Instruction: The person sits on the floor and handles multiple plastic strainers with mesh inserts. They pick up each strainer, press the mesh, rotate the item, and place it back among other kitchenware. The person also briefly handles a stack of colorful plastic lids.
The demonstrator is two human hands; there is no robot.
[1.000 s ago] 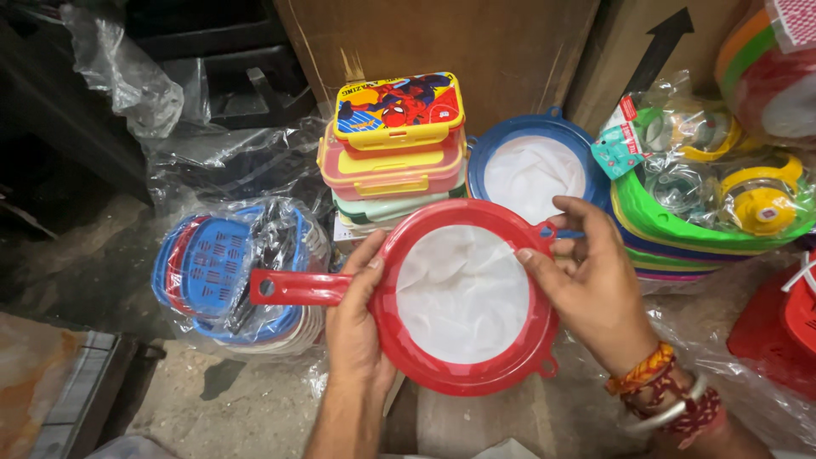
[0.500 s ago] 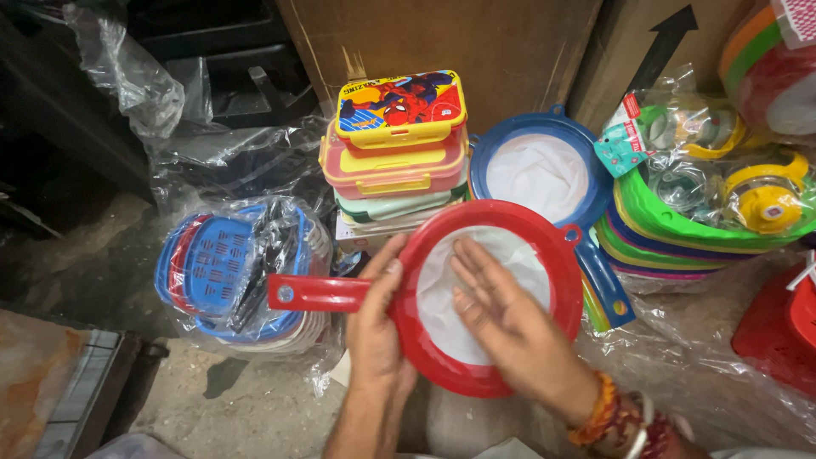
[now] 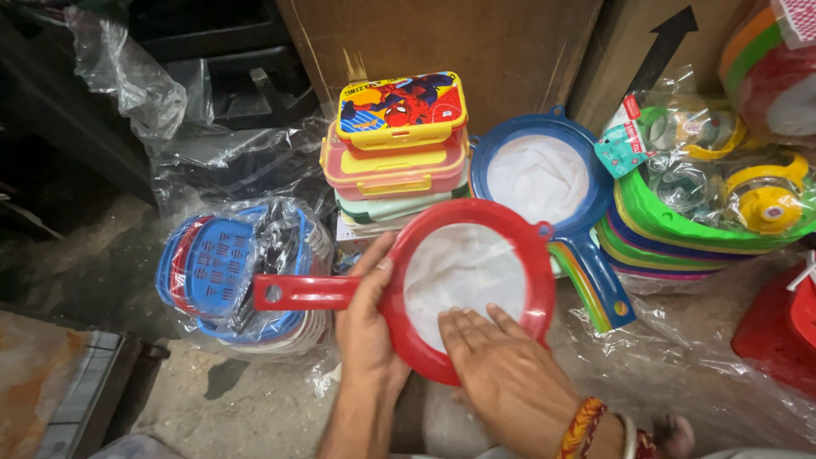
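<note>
Right up close, the right hand (image 3: 506, 374) lies flat on the white mesh of the red sieve (image 3: 463, 285), fingers spread and relaxed, gripping nothing, with beaded bands at the wrist. Just left of it, the left hand (image 3: 367, 327) grasps the sieve where rim meets handle, thumb over the top edge, and the red handle sticks out to the left. The sieve sits tilted near the middle of the scene. Further left, a plastic-wrapped bundle of blue and red baskets (image 3: 229, 272) rests on the ground. Behind the sieve, a stack of lunch boxes (image 3: 398, 149) rises, yellow one on top. Right of that stack, a blue sieve (image 3: 544, 174) lies on a pile of coloured sieves. Far back stands a brown cardboard box (image 3: 476, 42).
</note>
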